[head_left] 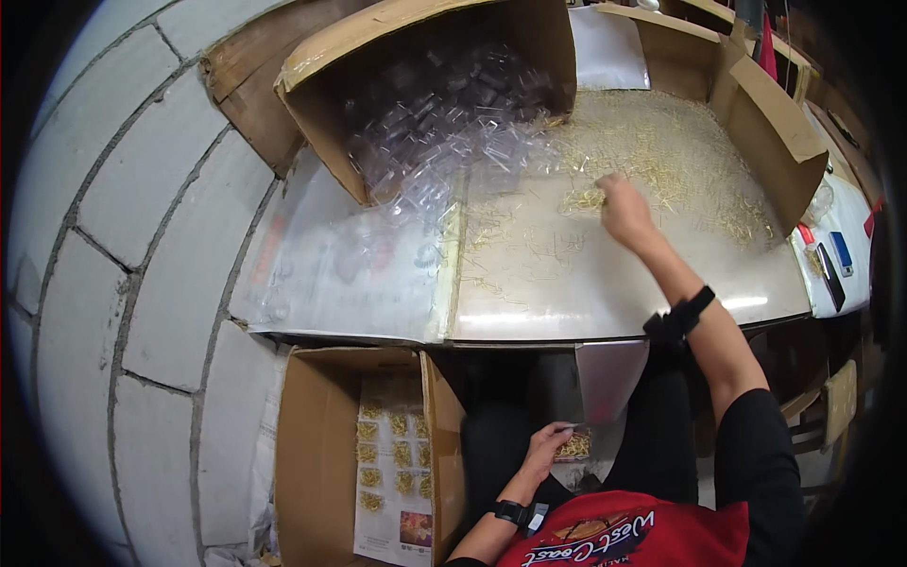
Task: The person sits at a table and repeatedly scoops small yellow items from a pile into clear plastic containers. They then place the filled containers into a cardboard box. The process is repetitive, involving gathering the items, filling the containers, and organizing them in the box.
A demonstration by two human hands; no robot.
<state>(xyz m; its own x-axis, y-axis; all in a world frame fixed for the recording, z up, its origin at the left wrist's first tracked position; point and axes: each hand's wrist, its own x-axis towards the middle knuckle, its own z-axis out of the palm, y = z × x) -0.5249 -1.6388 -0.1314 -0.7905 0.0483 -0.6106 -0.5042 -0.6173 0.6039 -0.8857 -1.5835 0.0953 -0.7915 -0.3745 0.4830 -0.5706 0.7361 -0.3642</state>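
Note:
My right hand [625,215] reaches over the table, its fingers closed at a small heap of thin gold-coloured metal pieces [584,200]. Whether any are pinched between the fingertips is too small to tell. Down by my lap, my left hand [542,450] grips a small clear plastic box [573,446] filled with similar gold pieces. Many more clear plastic boxes [491,142] spill from a tipped cardboard carton [425,28] at the far left of the table.
Loose gold pieces are scattered over the shiny tabletop [529,312], bounded at right by a cardboard wall [770,132]. Left of my legs stands an open carton [316,463] holding filled clear boxes [370,454] in rows. A blue object [841,253] lies at the right edge. A block wall [161,302] rises at left.

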